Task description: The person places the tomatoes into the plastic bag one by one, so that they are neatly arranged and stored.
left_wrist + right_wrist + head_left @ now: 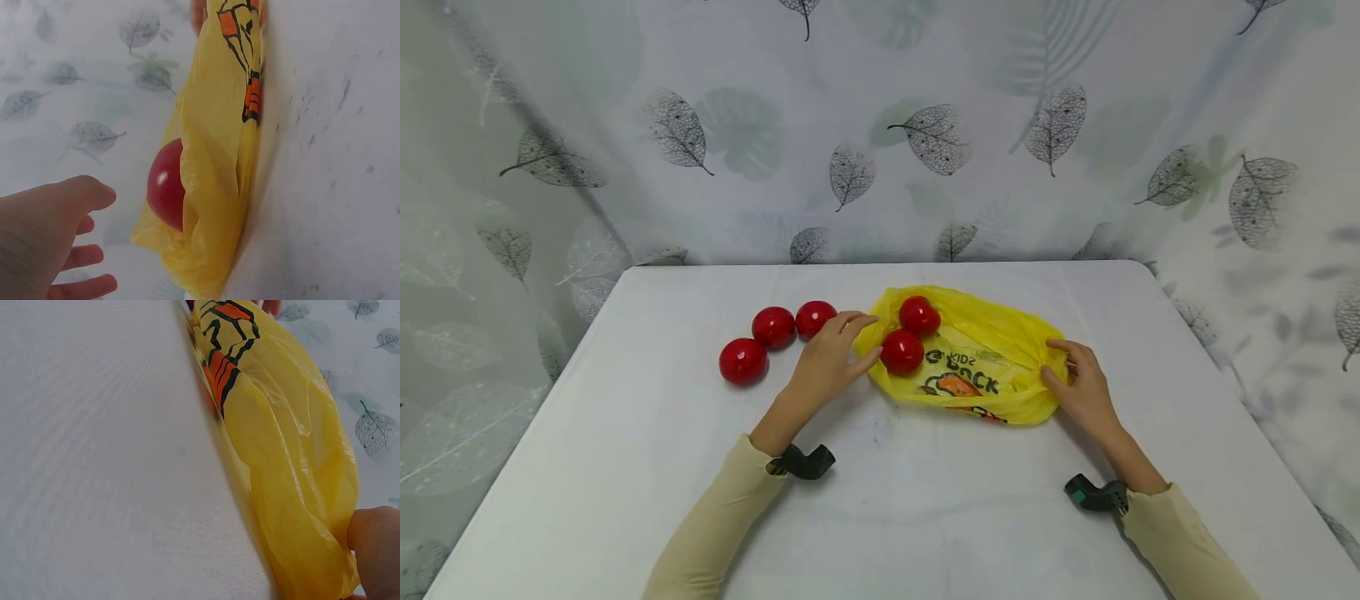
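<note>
A yellow plastic bag (1000, 358) with printed lettering and an orange picture lies on its side, its mouth facing left. Two glossy red balls, one nearer (902, 352) and one farther (920, 316), sit just inside the mouth. My left hand (831, 354) hovers at the mouth, thumb and fingers spread apart, the thumb tip close to the nearer ball. In the left wrist view, a red ball (165, 185) shows partly behind the bag's edge. My right hand (1084, 392) pinches the bag's closed right end between thumb and fingers.
Three more red balls lie left of my left hand: one nearest (743, 362), one in the middle (773, 327) and one partly behind the hand (815, 319). Everything rests on a white table (925, 517). A leaf-patterned curtain (880, 133) hangs behind the table's far edge.
</note>
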Demonstrator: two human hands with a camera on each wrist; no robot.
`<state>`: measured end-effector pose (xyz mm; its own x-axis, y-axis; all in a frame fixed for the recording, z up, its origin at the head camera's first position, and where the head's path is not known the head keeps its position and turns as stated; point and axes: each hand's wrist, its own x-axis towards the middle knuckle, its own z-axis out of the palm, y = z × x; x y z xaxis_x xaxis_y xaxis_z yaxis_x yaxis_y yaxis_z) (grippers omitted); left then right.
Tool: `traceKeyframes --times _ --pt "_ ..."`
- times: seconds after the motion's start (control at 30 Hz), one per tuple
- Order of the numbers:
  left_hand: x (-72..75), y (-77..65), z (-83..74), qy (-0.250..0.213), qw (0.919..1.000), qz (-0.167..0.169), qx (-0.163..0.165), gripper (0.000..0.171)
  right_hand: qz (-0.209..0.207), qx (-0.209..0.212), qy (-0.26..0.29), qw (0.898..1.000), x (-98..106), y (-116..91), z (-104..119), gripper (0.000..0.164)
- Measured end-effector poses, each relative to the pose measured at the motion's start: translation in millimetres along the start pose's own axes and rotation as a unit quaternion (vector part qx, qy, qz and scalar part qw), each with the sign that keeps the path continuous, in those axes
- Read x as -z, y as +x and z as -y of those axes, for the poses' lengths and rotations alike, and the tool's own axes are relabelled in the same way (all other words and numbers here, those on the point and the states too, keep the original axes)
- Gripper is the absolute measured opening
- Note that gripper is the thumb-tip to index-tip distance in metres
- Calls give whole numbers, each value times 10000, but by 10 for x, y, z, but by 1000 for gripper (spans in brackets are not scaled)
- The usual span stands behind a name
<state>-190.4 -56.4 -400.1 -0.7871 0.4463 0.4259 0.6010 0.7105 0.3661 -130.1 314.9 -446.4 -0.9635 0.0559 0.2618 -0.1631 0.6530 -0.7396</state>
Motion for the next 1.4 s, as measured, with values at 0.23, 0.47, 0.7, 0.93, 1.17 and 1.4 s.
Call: traceKeyframes --times 0.23,0.47,0.7,0.93,1.17,1.4 --pt "114 -143 156 125 9993 -11 348 49 22 -9 90 10000 -6 -12 -8 41" --pt "298 -300 296 219 9971 -291 669 52 2 -12 42 10000 -12 -27 -36 42" --pt "509 -433 492 126 9943 -759 736 46 -21 94 36 9999 14 -4 -43 42" --pt "651 -614 676 216 9894 -1009 1017 42 -14 106 21 9999 26 9 -32 42" --pt "715 -802 814 266 9861 -877 1385 41 57 64 36 10000 14 0 -24 42" --pt "714 -879 907 411 9866 -674 1431 50 63 49 -13 10000 9 -10 -28 42"
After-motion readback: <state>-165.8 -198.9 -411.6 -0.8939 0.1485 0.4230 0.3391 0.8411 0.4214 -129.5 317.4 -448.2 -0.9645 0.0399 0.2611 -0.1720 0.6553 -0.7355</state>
